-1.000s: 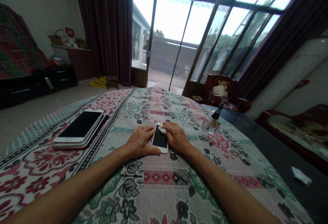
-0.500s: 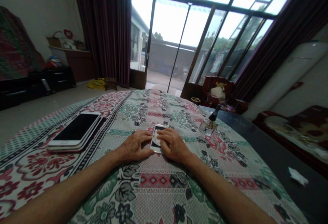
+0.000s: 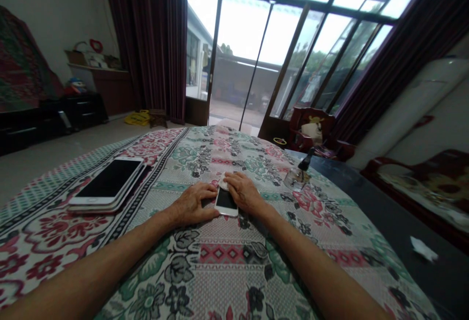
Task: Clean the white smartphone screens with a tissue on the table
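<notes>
A white smartphone (image 3: 226, 202) lies screen up on the patterned cloth in front of me. My left hand (image 3: 194, 204) grips it along the left side, thumb at the near corner and fingers at the left edge. Under the fingers of my right hand (image 3: 245, 191) is a white wiping pad (image 3: 222, 181), pressed on the far end of the dark screen; the hand covers part of it. To the left lies a stack of white phones or tablets (image 3: 110, 181), the top one with its black screen up.
A clear glass bottle with a black top (image 3: 298, 176) stands to the right. The floral tablecloth (image 3: 234, 281) covers most of the round table. A crumpled white tissue (image 3: 424, 249) lies on the dark surface (image 3: 388, 222) at right. Beyond are a wooden chair (image 3: 313, 124) and glass doors.
My right hand has slid the white pad from the middle of the screen to its far end, uncovering the lower screen. My left hand stays at the phone's left edge.
</notes>
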The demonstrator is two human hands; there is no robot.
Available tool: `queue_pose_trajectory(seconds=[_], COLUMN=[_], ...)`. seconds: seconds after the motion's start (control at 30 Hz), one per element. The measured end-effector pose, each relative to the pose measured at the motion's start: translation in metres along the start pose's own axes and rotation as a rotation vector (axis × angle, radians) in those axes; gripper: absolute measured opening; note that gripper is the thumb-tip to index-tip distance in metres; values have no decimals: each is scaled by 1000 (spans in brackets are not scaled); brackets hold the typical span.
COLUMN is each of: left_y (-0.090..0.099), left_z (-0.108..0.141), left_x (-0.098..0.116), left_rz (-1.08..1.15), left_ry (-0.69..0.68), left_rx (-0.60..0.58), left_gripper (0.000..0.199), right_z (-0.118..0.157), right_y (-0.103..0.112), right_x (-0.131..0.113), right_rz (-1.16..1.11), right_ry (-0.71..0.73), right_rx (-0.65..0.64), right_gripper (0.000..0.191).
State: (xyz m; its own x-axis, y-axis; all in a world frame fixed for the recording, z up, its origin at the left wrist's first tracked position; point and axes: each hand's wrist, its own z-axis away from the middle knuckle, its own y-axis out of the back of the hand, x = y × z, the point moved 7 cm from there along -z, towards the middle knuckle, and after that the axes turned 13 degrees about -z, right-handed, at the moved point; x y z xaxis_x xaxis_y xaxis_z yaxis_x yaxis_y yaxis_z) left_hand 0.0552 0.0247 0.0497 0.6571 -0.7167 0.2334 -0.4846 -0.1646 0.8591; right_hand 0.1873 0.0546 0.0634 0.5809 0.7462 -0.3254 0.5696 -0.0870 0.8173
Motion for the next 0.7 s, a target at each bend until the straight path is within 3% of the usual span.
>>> queue_pose_trajectory(seconds=[0.1,0.3,0.53,0.7], left_y=[-3,-11,-13,-12], left_z=[0,3,2,1], left_x=[-4,-20,-21,-16], left_rz=[-11,-76,-76,-63], left_ry=[15,124,83,57], left_rx=[-16,-25,-38,-60], left_gripper=[33,65,64,62], right_z=[2,13,20,18], right_y=[2,3,5,1], right_x=[-3,-20,-43,-41], right_rz=[-11,-99,-193,-200], right_ry=[18,77,109,109], right_rx=[-13,-59,-101,-154], right_gripper=[27,27,27,28])
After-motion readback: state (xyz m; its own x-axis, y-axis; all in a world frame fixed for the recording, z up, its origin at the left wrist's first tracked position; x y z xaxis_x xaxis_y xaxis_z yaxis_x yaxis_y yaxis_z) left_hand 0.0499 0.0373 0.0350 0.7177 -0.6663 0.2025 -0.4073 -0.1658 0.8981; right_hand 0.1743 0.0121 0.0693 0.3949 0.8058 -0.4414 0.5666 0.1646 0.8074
